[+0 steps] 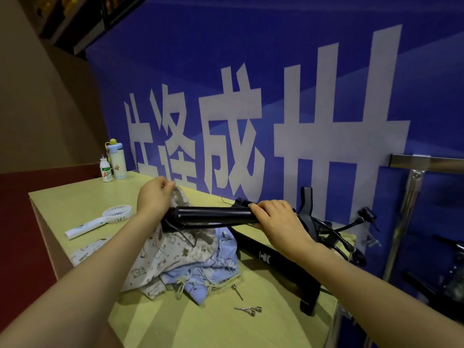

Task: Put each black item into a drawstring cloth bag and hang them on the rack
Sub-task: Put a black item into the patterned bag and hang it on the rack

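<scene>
— Both hands are working over the yellow-green bench (75, 204). What is each one doing?

— The left hand (153, 197) is pinching the raised rim of a cream drawstring cloth bag printed with small cartoon figures (173, 249), thumb and fingers pressing together on the fabric. The right hand (278, 222) is curling around the right end of a black cylindrical pump tube (213, 215).

— Where is that tube sitting?

— It is hanging level above the bench, between the hands, its left end meeting the bag's mouth; how far inside it is reaching, I cannot tell.

— And around it?

— A pale blue patterned cloth bag (222, 257) is lying crumpled just right of the cream one, touching it. A second long black pump with a white logo (267, 259) is lying beyond them on the bench. Metal needles (248, 310) are lying on the near side. A white handheld fan (100, 222) is resting at the left, two bottles (116, 162) are standing at the far left corner, and a metal rack (411, 194) is standing at the right.
</scene>
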Demonstrator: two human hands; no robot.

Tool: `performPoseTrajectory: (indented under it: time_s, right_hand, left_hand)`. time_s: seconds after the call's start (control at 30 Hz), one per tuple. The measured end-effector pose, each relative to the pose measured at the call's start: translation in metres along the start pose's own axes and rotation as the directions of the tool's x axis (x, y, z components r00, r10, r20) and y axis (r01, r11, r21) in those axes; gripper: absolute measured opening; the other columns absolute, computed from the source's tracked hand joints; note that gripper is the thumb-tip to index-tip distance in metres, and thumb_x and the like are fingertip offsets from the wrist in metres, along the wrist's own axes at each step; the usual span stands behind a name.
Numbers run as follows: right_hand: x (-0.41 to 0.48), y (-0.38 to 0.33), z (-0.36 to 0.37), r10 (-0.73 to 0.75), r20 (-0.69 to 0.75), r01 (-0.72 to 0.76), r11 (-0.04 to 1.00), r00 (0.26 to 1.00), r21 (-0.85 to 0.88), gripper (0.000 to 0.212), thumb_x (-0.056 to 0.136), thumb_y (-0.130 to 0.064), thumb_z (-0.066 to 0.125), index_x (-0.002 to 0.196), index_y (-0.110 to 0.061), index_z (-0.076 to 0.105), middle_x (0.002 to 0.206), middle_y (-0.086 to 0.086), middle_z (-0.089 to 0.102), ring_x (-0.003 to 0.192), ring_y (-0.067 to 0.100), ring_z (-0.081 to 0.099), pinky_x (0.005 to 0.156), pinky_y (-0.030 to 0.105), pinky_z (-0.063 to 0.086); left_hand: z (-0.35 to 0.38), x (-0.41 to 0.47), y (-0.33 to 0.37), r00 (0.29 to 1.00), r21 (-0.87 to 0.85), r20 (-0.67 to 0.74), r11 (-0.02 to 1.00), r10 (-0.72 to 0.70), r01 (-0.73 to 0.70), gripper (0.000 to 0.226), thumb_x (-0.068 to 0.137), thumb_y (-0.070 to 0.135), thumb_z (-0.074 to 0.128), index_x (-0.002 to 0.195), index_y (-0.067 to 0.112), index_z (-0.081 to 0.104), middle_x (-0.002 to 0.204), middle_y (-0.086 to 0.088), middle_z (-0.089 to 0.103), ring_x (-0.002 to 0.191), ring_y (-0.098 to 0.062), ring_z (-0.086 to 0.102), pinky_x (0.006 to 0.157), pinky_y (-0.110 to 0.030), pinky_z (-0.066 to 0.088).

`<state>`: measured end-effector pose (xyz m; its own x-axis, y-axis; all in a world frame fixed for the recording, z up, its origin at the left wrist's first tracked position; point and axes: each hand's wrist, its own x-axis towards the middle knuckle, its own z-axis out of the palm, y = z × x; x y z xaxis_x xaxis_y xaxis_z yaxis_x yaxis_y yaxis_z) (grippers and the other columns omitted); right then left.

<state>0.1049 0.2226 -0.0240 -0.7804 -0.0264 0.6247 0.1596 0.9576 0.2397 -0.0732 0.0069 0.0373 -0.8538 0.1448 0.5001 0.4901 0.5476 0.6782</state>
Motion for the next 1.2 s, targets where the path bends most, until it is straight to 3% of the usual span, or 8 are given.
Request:
performPoseTrajectory:
  time_s: [0.1, 0.23, 0.4, 0.63, 0.83, 0.93, 1.03, 1.2]
  right_hand:
    - [0.006, 0.001, -0.003, -0.004, -0.006, 0.004, 1.000, 1.000, 0.000, 0.046, 0.083, -0.027, 0.070, 0.125, -0.015, 0.056, 0.108, 0.006, 0.067, 0.094, 0.026, 0.064, 0.083, 0.037, 0.051]
    - [0.008, 0.007, -0.011, 0.007, 0.018, -0.008, 0.997, 1.000, 0.076, 0.044, 0.095, -0.025, 0.053, 0.136, -0.014, 0.045, 0.126, 0.010, 0.058, 0.113, 0.029, 0.054, 0.097, 0.039, 0.040]
    - [0.002, 0.016, -0.016, 0.067, 0.081, -0.076, 0.990, 0.994, 0.120, 0.046, 0.099, -0.030, 0.043, 0.142, -0.018, 0.036, 0.137, 0.006, 0.049, 0.122, 0.025, 0.045, 0.103, 0.035, 0.033]
    - [0.019, -0.007, -0.015, -0.023, -0.001, 0.023, 0.998, 1.000, -0.052, 0.045, 0.084, -0.023, 0.068, 0.126, -0.014, 0.055, 0.107, 0.007, 0.066, 0.095, 0.029, 0.062, 0.085, 0.040, 0.048]
    - [0.049, -0.040, -0.019, -0.113, -0.180, 0.089, 0.986, 0.977, -0.141, 0.035, 0.066, -0.025, 0.080, 0.099, -0.019, 0.068, 0.081, -0.003, 0.068, 0.080, 0.020, 0.065, 0.092, 0.034, 0.034]
    - [0.060, -0.049, -0.020, -0.122, -0.182, 0.102, 0.988, 0.976, -0.116, 0.033, 0.068, -0.025, 0.079, 0.099, -0.019, 0.070, 0.080, -0.004, 0.070, 0.081, 0.018, 0.067, 0.095, 0.034, 0.045]
    - [0.069, -0.053, -0.025, -0.130, -0.179, 0.110, 0.987, 0.975, -0.116, 0.023, 0.075, -0.023, 0.074, 0.097, -0.018, 0.068, 0.083, -0.002, 0.071, 0.084, 0.020, 0.067, 0.098, 0.035, 0.041]
    - [0.080, -0.061, -0.034, -0.207, -0.153, 0.194, 0.976, 0.966, -0.098, 0.019, 0.082, -0.016, 0.065, 0.100, -0.012, 0.061, 0.093, 0.005, 0.070, 0.092, 0.026, 0.064, 0.103, 0.039, 0.037]
  left_hand:
    - [-0.004, -0.003, 0.003, 0.992, 0.121, -0.043, 0.986, 0.123, -0.117, 0.027, 0.098, 0.025, 0.045, 0.079, 0.008, 0.052, 0.066, -0.002, 0.050, 0.069, -0.024, 0.049, 0.062, -0.031, 0.033]
    - [-0.014, -0.004, 0.002, 0.983, 0.191, -0.106, 0.973, 0.148, -0.126, 0.024, 0.098, 0.025, 0.044, 0.080, 0.010, 0.049, 0.070, -0.005, 0.050, 0.070, -0.024, 0.047, 0.060, -0.031, 0.031]
    - [-0.022, -0.009, -0.002, 0.980, 0.152, -0.061, 0.972, 0.187, -0.176, 0.023, 0.097, 0.022, 0.045, 0.079, 0.009, 0.049, 0.067, -0.002, 0.049, 0.068, -0.022, 0.045, 0.052, -0.030, 0.029]
    - [-0.004, -0.026, 0.021, 0.954, 0.006, 0.134, 0.963, 0.268, -0.271, 0.024, 0.097, 0.025, 0.047, 0.080, 0.009, 0.054, 0.071, -0.003, 0.056, 0.072, -0.023, 0.052, 0.060, -0.031, 0.036]
    - [0.018, -0.044, 0.048, 0.931, -0.130, 0.195, 0.949, 0.310, -0.288, 0.026, 0.095, 0.023, 0.049, 0.070, 0.015, 0.053, 0.068, 0.000, 0.056, 0.069, -0.020, 0.053, 0.063, -0.031, 0.040]
    - [0.019, -0.045, 0.044, 0.942, -0.158, 0.169, 0.951, 0.292, -0.266, 0.028, 0.095, 0.022, 0.047, 0.067, 0.019, 0.047, 0.068, 0.000, 0.054, 0.071, -0.022, 0.052, 0.067, -0.037, 0.043]
    - [0.014, -0.044, 0.036, 0.932, -0.128, 0.173, 0.945, 0.320, -0.301, 0.025, 0.092, 0.028, 0.049, 0.071, 0.014, 0.047, 0.078, -0.006, 0.054, 0.079, -0.027, 0.053, 0.072, -0.040, 0.043]
    - [0.009, -0.045, 0.024, 0.857, -0.022, 0.337, 0.913, 0.390, -0.407, 0.050, 0.077, 0.032, 0.074, 0.104, 0.013, 0.037, 0.093, -0.006, 0.062, 0.081, -0.027, 0.060, 0.069, -0.042, 0.049]
